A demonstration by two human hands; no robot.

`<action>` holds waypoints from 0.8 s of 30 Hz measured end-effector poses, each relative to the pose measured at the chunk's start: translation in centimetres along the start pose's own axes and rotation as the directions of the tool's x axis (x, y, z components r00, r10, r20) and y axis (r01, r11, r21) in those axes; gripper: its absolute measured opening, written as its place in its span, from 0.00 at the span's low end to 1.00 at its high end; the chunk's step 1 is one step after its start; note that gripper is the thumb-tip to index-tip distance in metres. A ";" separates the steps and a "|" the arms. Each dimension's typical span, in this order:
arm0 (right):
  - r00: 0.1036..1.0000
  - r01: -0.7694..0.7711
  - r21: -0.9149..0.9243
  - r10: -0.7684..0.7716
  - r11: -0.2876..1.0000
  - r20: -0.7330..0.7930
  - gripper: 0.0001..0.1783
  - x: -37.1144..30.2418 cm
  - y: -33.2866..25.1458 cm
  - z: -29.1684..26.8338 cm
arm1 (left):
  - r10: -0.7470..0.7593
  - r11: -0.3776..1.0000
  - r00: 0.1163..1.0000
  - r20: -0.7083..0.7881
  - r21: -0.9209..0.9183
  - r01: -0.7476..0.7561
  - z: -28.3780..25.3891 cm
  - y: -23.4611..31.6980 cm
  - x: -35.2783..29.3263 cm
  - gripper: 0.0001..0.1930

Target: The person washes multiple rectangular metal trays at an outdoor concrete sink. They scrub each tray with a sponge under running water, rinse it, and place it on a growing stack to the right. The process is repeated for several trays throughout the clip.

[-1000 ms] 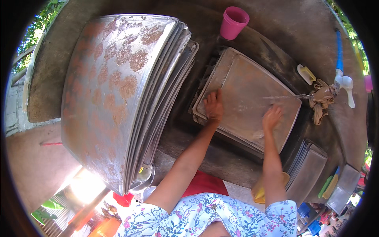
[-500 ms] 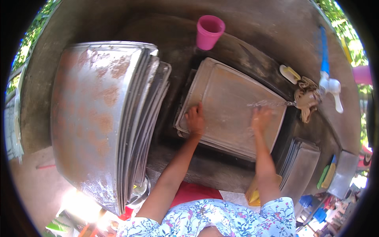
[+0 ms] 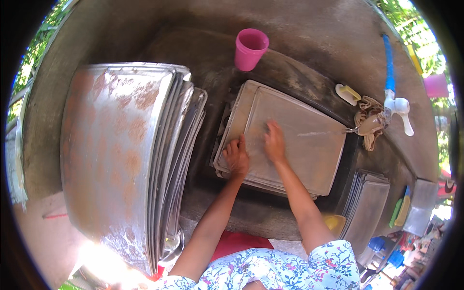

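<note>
A stack of flat metal baking trays lies in the concrete basin, the wet top tray [image 3: 299, 145] streaked with brown stains. My left hand [image 3: 236, 157] rests on the left part of that tray, fingers spread against the metal. Just to its right, my right hand [image 3: 274, 143] lies on the tray's surface with fingers stretched out, slightly blurred. Neither hand grips anything. A thin stream of water runs from the cloth-wrapped mouth of a white tap [image 3: 397, 106] onto the tray's right side.
A tall stack of stained trays [image 3: 111, 159] leans on the left. A pink plastic cup [image 3: 249, 55] stands behind the basin. A soap dish [image 3: 348, 94] sits near the tap. More thin trays [image 3: 369, 198] stand at the right, with brushes [image 3: 400, 210] beyond.
My right hand has moved left across the tray, from near the water stream to beside my left hand. My left hand stays at the tray's left part.
</note>
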State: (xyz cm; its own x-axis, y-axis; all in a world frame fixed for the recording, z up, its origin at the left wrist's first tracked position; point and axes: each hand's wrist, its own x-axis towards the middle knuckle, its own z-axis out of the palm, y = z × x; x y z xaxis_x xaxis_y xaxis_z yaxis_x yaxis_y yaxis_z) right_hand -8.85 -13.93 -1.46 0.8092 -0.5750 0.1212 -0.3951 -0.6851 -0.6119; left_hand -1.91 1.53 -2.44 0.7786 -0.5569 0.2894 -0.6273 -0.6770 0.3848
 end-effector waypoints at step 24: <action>0.886 0.419 -0.067 -0.424 0.905 -0.186 0.06 2.9 -0.3 3.9 | -0.194 0.869 0.981 0.014 -0.462 0.179 0.5 -0.8 -0.5 0.15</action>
State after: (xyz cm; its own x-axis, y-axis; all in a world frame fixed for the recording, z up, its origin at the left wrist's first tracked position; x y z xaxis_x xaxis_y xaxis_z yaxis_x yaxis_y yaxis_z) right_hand -4.67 -13.61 -3.96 0.8041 -0.3020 0.5121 -0.0475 -0.8913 -0.4510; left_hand -1.80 2.09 -3.29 0.8854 -0.4210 0.1972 -0.3973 -0.4650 0.7912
